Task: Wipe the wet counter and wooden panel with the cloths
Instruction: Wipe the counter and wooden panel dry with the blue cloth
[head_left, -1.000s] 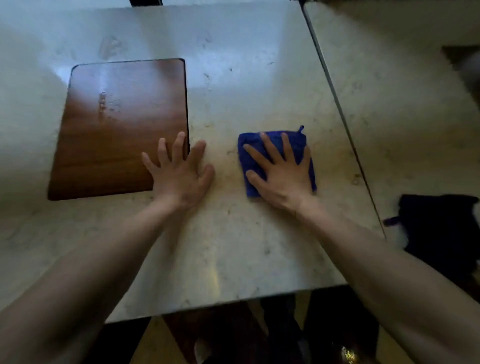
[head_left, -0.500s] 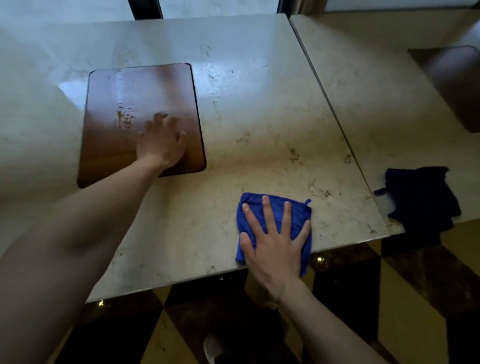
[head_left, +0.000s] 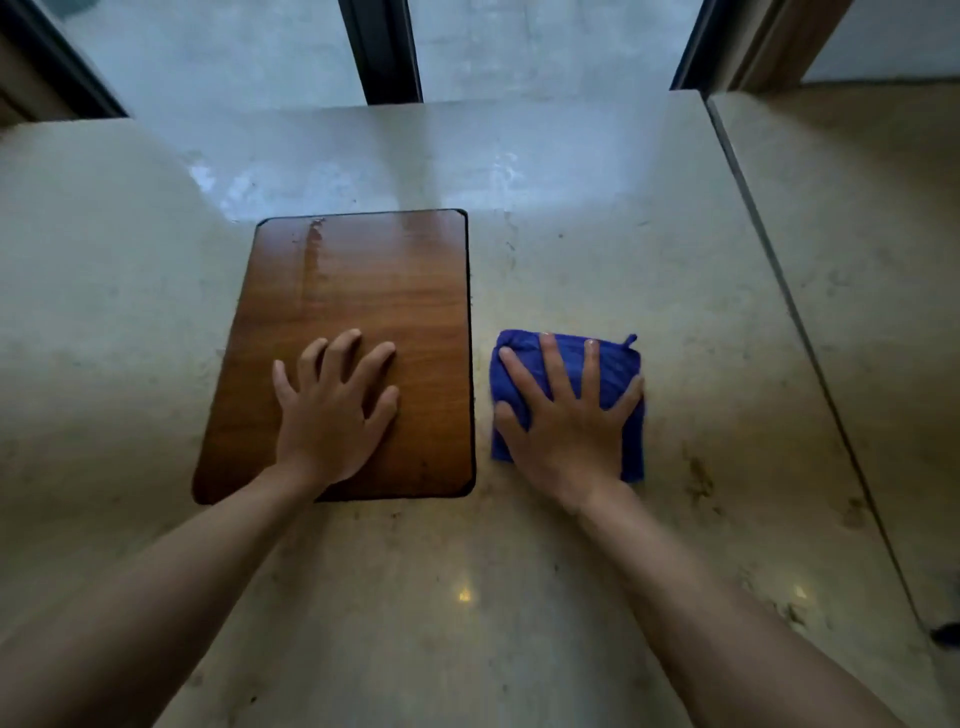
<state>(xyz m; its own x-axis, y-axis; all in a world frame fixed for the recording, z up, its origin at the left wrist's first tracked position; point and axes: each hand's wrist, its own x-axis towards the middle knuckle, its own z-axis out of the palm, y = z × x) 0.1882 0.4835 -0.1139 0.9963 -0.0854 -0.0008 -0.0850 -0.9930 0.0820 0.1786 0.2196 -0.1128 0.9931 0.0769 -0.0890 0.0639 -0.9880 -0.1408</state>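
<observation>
Nearest the viewer, well short of the wooden panel (head_left: 358, 332), the stone counter (head_left: 467, 597) shows bare stone with brownish specks, and both forearms reach across it toward the panel. At the panel's near end the left hand (head_left: 332, 410) rests on the wood, fingers spread and slightly arched, holding nothing; it looks placed there to brace the body while the other hand works. Just to the right of the panel, the right hand (head_left: 566, 415) lies flat with straight, splayed fingers on a folded blue cloth (head_left: 615, 364), pressing it onto the counter rather than gripping it, which would suit spreading pressure for a wiping stroke. The cloth sits close beside the panel's right edge without touching it. Toward the panel's far left corner, a streak of water and droplets (head_left: 313, 249) remains on the wood, so that surface appears not yet wiped. Beyond the panel's far edge the counter carries a wet sheen (head_left: 270, 192) below the window.
</observation>
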